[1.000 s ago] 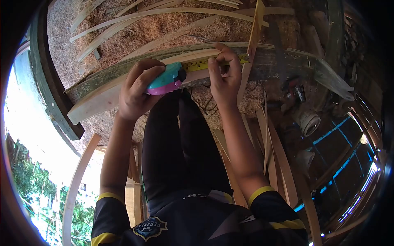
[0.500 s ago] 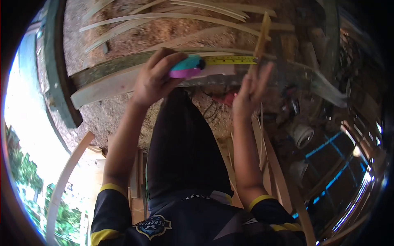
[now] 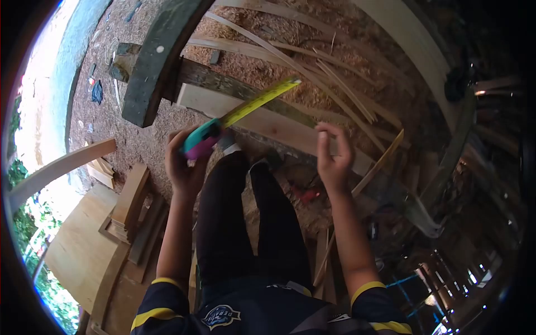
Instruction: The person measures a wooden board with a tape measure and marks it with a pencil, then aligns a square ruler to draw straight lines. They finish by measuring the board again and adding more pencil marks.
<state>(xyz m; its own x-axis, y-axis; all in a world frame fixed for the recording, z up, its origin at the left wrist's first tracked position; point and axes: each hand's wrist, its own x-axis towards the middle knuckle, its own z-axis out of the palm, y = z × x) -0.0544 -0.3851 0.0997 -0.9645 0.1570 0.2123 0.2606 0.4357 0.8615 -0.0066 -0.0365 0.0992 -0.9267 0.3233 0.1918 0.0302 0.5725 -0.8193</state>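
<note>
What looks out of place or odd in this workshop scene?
The yellow tape sticks out stiffly from the tape measure in the left hand, over the plank; its tip seems unhooked. The right hand holds nothing.

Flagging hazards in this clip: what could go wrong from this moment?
The yellow blade sticks out unsupported from the tape measure in the left hand; it could buckle or snap back toward the fingers. The right hand hovers empty, steadying nothing. Loose wood strips and sawdust underfoot might cause a slip.

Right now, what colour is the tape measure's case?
Teal and pink, with a yellow blade, in the head view: tape measure.
</note>
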